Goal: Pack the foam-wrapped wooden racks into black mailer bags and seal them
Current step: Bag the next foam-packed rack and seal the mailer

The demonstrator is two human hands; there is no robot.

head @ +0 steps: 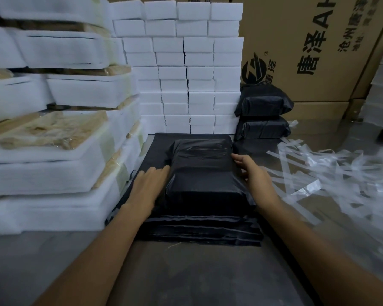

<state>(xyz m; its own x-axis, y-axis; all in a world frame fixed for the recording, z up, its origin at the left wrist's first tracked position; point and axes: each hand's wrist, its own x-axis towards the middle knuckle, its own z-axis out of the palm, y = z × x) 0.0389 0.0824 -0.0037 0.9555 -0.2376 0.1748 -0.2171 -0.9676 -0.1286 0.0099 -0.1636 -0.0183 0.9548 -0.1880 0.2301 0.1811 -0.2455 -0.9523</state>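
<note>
A packed black mailer bag (205,173) lies on top of a flat stack of empty black mailer bags (199,230), which serves as the landmark here. The packed bag is bulging and box-shaped, its glossy plastic pulled taut over the contents, with a folded flap across the far half catching a dull sheen; it looks closed, though the seal line is hard to make out in the dark plastic.

The left hand (149,186) lies flat on the stack with straight fingers touching the bag's left side. The right hand (252,175) rests against the bag's right edge, fingers extended along it and only lightly bent; neither hand grips anything.

Left of the stack rise piles of foam-wrapped wooden racks (53,138), white foam edging around pale wood under clear film. Behind the stack stands a wall of white foam blocks (186,69). Behind and to the right of the stack, two more packed black bags (263,115) sit one on the other. Right of the stack lies a heap of peeled translucent liner strips (332,171).

Further behind, a cardboard carton (318,47) bears a round black logo and sideways printing reading "唐泽" with the letters "AH"; the smaller line is too blurred to read with confidence.
</note>
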